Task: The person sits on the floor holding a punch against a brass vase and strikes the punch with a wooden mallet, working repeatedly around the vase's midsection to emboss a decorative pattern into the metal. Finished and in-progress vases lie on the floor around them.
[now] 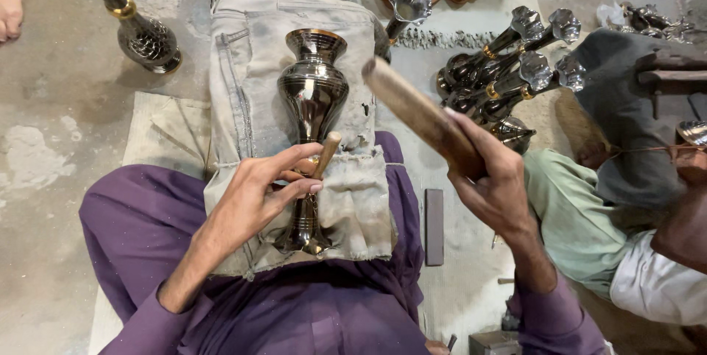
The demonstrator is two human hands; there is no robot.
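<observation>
Fingers of the left hand (254, 197) pinch a small wooden-handled tool (326, 150) against the metal vase (312, 97), which lies on a worn pale cloth (243, 68) across the person's lap. The right hand (492, 178) has its fingers wrapped around a wooden mallet (420, 112), raised. The floor (51, 104) is rough concrete. One vase stands at upper left (140, 31); a heap of about six lies at right (508, 75).

Vase (313, 97) flat on lap cloth (243, 68), another vase (143, 34) standing left, pile of vases (508, 75) right.
</observation>
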